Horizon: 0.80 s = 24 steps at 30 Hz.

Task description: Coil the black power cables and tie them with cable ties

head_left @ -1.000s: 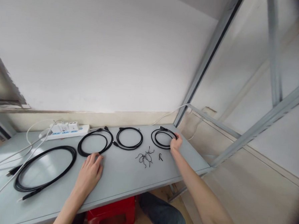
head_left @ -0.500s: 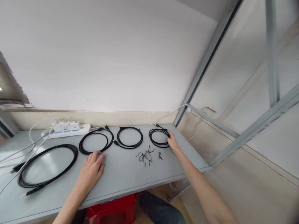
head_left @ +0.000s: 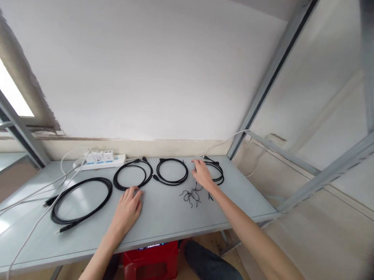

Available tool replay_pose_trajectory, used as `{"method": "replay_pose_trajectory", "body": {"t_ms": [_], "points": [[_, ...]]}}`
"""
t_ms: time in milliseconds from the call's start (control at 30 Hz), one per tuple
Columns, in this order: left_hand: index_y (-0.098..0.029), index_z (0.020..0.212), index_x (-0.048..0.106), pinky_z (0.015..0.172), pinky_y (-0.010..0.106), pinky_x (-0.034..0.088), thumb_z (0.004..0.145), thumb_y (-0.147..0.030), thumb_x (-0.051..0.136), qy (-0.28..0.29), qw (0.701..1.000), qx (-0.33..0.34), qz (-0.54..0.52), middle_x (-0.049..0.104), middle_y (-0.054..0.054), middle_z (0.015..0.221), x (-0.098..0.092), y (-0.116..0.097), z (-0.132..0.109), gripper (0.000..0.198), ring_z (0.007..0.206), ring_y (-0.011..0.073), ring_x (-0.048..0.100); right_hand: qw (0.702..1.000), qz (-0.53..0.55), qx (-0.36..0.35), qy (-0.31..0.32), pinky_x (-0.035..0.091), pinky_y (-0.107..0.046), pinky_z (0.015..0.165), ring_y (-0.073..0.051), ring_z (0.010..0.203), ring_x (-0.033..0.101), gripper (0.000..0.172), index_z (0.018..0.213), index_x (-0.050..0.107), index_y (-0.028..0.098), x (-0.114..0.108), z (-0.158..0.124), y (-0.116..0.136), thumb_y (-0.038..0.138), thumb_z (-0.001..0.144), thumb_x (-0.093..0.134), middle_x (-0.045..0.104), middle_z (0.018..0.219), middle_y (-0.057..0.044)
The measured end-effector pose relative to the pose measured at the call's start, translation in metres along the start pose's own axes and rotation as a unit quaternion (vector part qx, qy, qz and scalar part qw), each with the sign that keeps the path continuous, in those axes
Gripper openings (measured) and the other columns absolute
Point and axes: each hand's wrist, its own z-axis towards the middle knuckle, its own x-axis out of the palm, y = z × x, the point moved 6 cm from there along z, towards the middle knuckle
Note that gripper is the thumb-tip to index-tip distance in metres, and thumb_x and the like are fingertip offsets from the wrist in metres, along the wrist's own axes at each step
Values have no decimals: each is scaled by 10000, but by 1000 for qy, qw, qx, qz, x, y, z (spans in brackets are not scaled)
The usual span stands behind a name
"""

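Observation:
My left hand (head_left: 128,208) lies palm down on the grey table, fingers stretched out. Its fingertips are at the near edge of a coiled black cable (head_left: 117,182); whether they touch it I cannot tell. My right hand (head_left: 203,174) reaches over the left side of the rightmost coiled cable (head_left: 221,175) and hides part of it. Its fingers are extended and nothing shows in them. Between the hands lies another coiled cable (head_left: 171,183). A tangle of thin black twist ties (head_left: 192,195) sits just below my right hand, with a small separate tie (head_left: 210,196) beside it.
A larger cable coil (head_left: 79,220) lies at the left. Behind it stands a white power strip (head_left: 102,165) with plugs and white cords (head_left: 40,220). Metal posts (head_left: 271,81) frame the table (head_left: 157,222). A red stool (head_left: 151,263) is underneath.
My right hand has moved left, from the right edge of the rightmost coil to its left side. My left hand stays by its coil. The camera view has shifted slightly left.

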Motion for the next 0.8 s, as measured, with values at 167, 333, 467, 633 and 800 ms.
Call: {"method": "replay_pose_trajectory", "body": {"t_ms": [167,333,467,633,800], "points": [[-202,1148,633,948,436,497,920,-127,445,10,1000,0,1,591,134,1233,-2,-2,0,306,1123,288,570,982,-50,96,153,476,-386,955,-337,1201,609,468,1413,510,104,28,14,28,265,975,546,609,1334,-240],[-202,1144,631,929,433,496,908,-117,452,20,1000,-3,-7,586,132,1230,0,-1,2,308,1107,290,566,978,-27,127,166,476,-369,959,-312,1172,659,408,1339,569,93,40,25,31,150,936,561,690,1243,-238],[-197,1138,627,930,441,490,908,-110,446,26,1000,-6,-5,586,133,1222,0,0,3,306,1100,292,561,977,23,159,143,500,-364,911,-319,1118,678,329,1201,660,120,41,27,29,180,879,629,709,1198,-225],[-181,1140,624,944,440,483,910,-109,453,28,1000,-10,-6,579,138,1221,-3,-2,3,296,1111,292,548,964,154,184,115,493,-293,695,-252,787,665,122,904,677,168,30,27,35,284,867,668,671,738,-79],[-157,1222,603,980,441,481,967,-132,399,11,1000,-11,-4,572,148,1250,-9,-6,2,328,1138,283,558,929,327,156,73,358,-248,483,-129,468,398,243,905,570,185,3,26,65,348,1018,430,469,581,36]]}}
